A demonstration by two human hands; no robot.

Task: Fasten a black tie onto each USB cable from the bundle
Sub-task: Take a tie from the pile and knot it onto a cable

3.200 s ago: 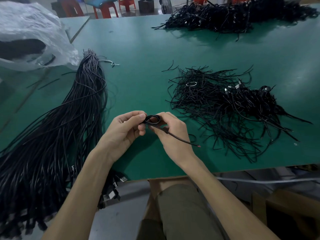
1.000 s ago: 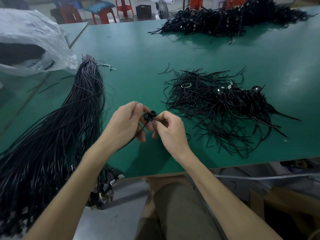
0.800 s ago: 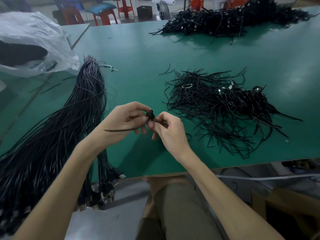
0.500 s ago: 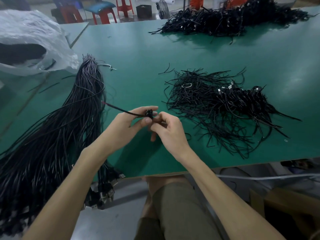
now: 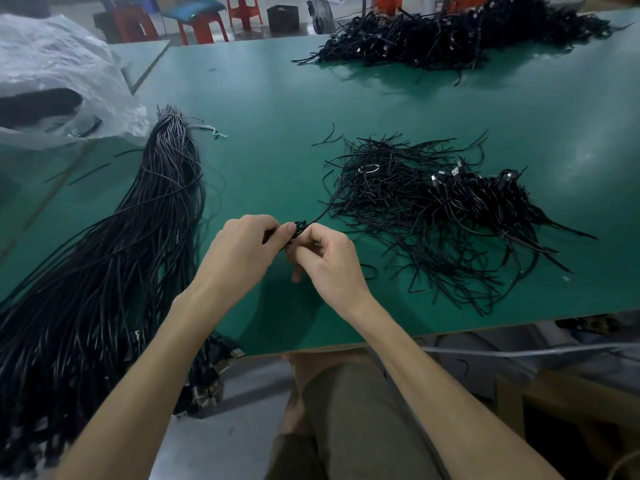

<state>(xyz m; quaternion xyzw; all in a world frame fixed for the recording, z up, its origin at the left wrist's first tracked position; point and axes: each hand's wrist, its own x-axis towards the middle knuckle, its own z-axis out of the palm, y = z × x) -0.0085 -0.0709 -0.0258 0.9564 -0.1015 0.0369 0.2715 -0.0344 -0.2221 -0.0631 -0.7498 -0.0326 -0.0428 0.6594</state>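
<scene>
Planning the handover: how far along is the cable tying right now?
Done, apparently: the far heap and a few coiled cables beside the loose ties. In hand: left hand and right hand pinch one small coil, a tie end sticking out. Left: the big bundle looks thick, so most remains.

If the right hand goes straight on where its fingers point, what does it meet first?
The left hand, whose fingers pinch the same coiled USB cable directly ahead; the two hands look almost touching.
</scene>
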